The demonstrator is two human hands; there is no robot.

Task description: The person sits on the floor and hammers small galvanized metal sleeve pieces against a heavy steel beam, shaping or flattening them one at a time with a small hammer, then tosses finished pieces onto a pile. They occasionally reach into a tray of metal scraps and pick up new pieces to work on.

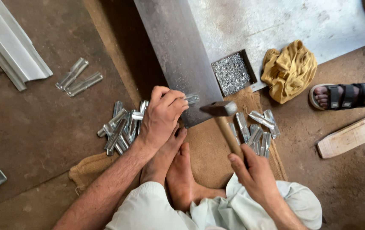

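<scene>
Seated on the floor [42, 127], feet drawn in over a strip of sacking [210, 153]. Left hand [162, 115] closed around a small bright metal piece [192, 99], pinching it by its near end so that the far end pokes out past the fingertips and rests on the lower edge of a dark steel slab [178, 55]. Right hand [254, 172] wrapped tight round the wooden handle of a hammer [220, 109], gripped well down the shaft, head hovering just beside the piece and slightly to its right. Hands well apart, each clamped on its own thing. Judged by look: the piece light, stiff, thin-walled and smooth, likely slippery under bare fingers and with sharp cut ends, so best held along the long flat sides and well back from the struck end, fingers clear of the hammer's path. Likely to bend or flatten rather than break. Hammer head-heavy, handle dry wood, good purchase. Slab heavy and unlikely to shift. A heap of like pieces [120, 127] just left of the left hand, another heap [257, 127] just beside the hammer handle on the right. A shallow dark tray of tiny shiny bits [232, 73] beyond the slab, a crumpled yellow cloth [289, 70] next to it, another person's sandalled foot [344, 96] at the far right.
</scene>
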